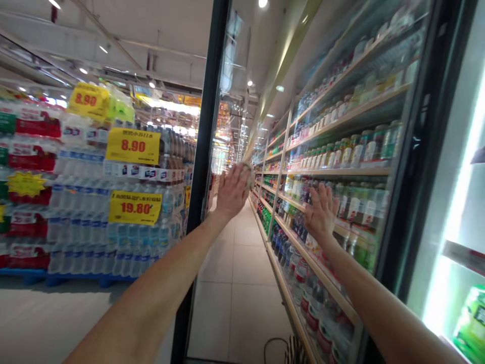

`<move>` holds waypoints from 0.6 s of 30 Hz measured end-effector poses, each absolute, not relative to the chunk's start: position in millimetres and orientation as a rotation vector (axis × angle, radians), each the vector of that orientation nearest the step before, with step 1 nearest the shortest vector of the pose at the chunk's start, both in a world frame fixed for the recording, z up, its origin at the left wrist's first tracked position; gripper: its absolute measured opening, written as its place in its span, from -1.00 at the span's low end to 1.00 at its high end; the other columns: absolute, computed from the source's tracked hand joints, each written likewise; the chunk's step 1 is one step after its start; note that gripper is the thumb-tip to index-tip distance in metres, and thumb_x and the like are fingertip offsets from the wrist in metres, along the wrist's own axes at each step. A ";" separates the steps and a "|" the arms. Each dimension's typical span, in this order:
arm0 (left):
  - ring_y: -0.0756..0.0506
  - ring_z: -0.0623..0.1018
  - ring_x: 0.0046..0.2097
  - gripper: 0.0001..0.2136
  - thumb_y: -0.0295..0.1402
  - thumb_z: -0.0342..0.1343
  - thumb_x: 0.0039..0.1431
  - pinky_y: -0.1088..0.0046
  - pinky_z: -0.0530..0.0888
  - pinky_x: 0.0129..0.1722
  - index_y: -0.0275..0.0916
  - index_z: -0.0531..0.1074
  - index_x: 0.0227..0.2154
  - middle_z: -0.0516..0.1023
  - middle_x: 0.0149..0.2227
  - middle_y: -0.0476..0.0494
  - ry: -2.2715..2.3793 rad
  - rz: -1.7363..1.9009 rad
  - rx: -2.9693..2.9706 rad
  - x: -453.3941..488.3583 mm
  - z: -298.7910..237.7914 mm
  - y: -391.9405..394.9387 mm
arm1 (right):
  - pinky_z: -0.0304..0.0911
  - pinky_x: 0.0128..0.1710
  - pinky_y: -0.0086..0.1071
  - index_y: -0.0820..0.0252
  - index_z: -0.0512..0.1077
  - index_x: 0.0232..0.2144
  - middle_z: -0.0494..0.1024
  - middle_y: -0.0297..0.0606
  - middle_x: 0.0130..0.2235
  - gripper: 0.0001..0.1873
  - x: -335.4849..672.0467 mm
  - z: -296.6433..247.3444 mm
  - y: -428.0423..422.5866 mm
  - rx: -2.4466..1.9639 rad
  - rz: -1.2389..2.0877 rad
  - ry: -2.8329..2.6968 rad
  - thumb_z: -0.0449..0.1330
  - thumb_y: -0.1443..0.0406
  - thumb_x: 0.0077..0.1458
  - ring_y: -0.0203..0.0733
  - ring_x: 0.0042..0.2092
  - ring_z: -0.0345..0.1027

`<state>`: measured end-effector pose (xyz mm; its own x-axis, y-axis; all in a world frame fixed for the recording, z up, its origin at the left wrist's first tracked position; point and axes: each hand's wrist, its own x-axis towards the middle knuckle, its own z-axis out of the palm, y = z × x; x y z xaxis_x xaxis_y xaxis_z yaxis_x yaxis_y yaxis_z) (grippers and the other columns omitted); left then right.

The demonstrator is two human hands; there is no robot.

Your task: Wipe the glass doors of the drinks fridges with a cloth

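Observation:
A glass door (242, 303) in a dark frame stands in front of me. My left hand (232, 191) is raised to the glass, its fingers flat over a small pale cloth (248, 175), whose edge shows beyond the fingertips. To the right, my right hand (322, 210) is also up at the glass, fingers spread and nothing in it. Whether its palm touches the pane is hard to tell. Rows of bottles (356, 151) on shelves appear in the glass behind both hands.
Stacked packs of bottled water (83, 227) with yellow price signs (132, 146) stand on blue pallets (76, 279) at left. At right is a lit cooler edge (441, 283) with a green package (472, 323). The door's dark frame (204, 126) rises beside my left arm.

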<state>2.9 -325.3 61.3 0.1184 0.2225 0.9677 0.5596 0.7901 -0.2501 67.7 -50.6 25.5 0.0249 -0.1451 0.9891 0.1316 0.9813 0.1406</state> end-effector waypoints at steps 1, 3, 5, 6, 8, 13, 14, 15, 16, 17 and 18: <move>-0.22 0.06 0.28 -0.58 -0.36 -0.07 0.18 0.07 0.07 0.20 -0.26 0.16 0.12 0.15 0.23 -0.29 -1.473 -0.364 -0.572 2.7 65.5 -326.4 | -0.18 0.20 -0.02 0.17 0.13 0.18 0.15 -0.07 0.23 -0.46 67.6 25.5 -50.5 0.009 -0.217 -1.532 -0.10 0.17 0.17 -0.02 0.28 -0.12; -0.24 0.04 0.28 -0.56 -0.36 -0.05 0.16 0.05 0.08 0.19 -0.28 0.15 0.12 0.13 0.24 -0.31 -1.494 -0.430 -0.497 4.1 68.9 -324.7 | -0.19 0.21 -0.02 0.18 0.13 0.18 0.15 -0.07 0.23 -0.46 67.3 25.4 -50.5 -0.003 -0.218 -1.541 -0.10 0.17 0.16 -0.02 0.29 -0.13; -0.23 0.04 0.28 -0.57 -0.37 -0.05 0.16 0.06 0.06 0.20 -0.27 0.17 0.11 0.14 0.23 -0.29 -1.509 -0.340 -0.609 7.7 64.9 -318.7 | -0.20 0.21 -0.02 0.18 0.13 0.18 0.15 -0.07 0.23 -0.45 66.7 25.2 -50.7 -0.011 -0.219 -1.541 -0.10 0.17 0.16 -0.02 0.29 -0.13; -0.22 0.05 0.28 -0.58 -0.37 -0.06 0.16 0.06 0.05 0.21 -0.26 0.17 0.11 0.15 0.23 -0.27 -1.512 -0.273 -0.691 9.6 61.8 -315.5 | -0.20 0.21 -0.02 0.19 0.13 0.18 0.15 -0.07 0.23 -0.45 66.4 25.0 -50.8 -0.014 -0.219 -1.541 -0.10 0.17 0.16 -0.02 0.29 -0.13; -0.20 0.06 0.28 -0.58 -0.36 -0.06 0.17 0.08 0.02 0.22 -0.24 0.18 0.11 0.17 0.23 -0.23 -1.512 -0.156 -0.834 12.5 58.1 -311.7 | -0.21 0.21 -0.02 0.19 0.13 0.18 0.16 -0.06 0.23 -0.46 65.8 24.8 -50.8 -0.011 -0.220 -1.537 -0.11 0.17 0.17 -0.02 0.28 -0.13; -0.21 0.09 0.27 -0.57 -0.33 -0.06 0.17 0.08 0.05 0.21 -0.24 0.17 0.12 0.15 0.23 -0.25 -1.537 -0.282 -0.678 11.8 75.7 -314.4 | -0.20 0.20 -0.02 0.20 0.12 0.18 0.14 -0.06 0.23 -0.45 66.2 24.7 -50.5 -0.017 -0.216 -1.550 -0.10 0.18 0.16 -0.01 0.28 -0.12; -0.23 0.08 0.27 -0.56 -0.34 -0.07 0.17 0.07 0.06 0.20 -0.27 0.16 0.13 0.13 0.24 -0.28 -1.542 -0.349 -0.591 11.6 78.7 -312.3 | -0.20 0.20 -0.01 0.19 0.11 0.19 0.13 -0.06 0.24 -0.44 66.5 24.7 -50.4 -0.019 -0.214 -1.556 -0.09 0.19 0.16 -0.01 0.28 -0.13; -0.24 0.07 0.28 -0.55 -0.35 -0.08 0.18 0.05 0.06 0.20 -0.29 0.14 0.13 0.11 0.25 -0.31 -1.545 -0.388 -0.539 11.8 79.5 -308.3 | -0.20 0.20 -0.01 0.19 0.10 0.20 0.12 -0.07 0.24 -0.44 66.8 24.8 -50.3 -0.018 -0.212 -1.561 -0.09 0.19 0.15 0.00 0.28 -0.14; -0.24 0.05 0.28 -0.55 -0.35 -0.08 0.18 0.04 0.04 0.21 -0.31 0.13 0.14 0.09 0.25 -0.32 -1.546 -0.384 -0.545 12.5 78.0 -302.9 | -0.21 0.20 -0.01 0.19 0.09 0.20 0.11 -0.07 0.25 -0.43 67.1 24.8 -50.3 -0.018 -0.210 -1.566 -0.08 0.19 0.15 0.00 0.29 -0.15; -0.24 0.04 0.28 -0.55 -0.35 -0.09 0.18 0.04 0.03 0.21 -0.30 0.13 0.14 0.09 0.25 -0.31 -1.543 -0.338 -0.609 13.6 74.6 -296.6 | -0.21 0.20 -0.01 0.19 0.08 0.20 0.10 -0.07 0.25 -0.43 67.4 24.9 -50.4 -0.017 -0.208 -1.568 -0.08 0.20 0.14 0.00 0.29 -0.16; -0.23 0.04 0.29 -0.56 -0.34 -0.10 0.19 0.04 0.01 0.22 -0.29 0.14 0.13 0.10 0.25 -0.29 -1.532 -0.264 -0.708 15.0 70.2 -290.2 | -0.22 0.21 -0.01 0.19 0.09 0.20 0.10 -0.07 0.25 -0.43 67.6 25.0 -50.4 -0.016 -0.209 -1.570 -0.08 0.20 0.14 -0.01 0.29 -0.16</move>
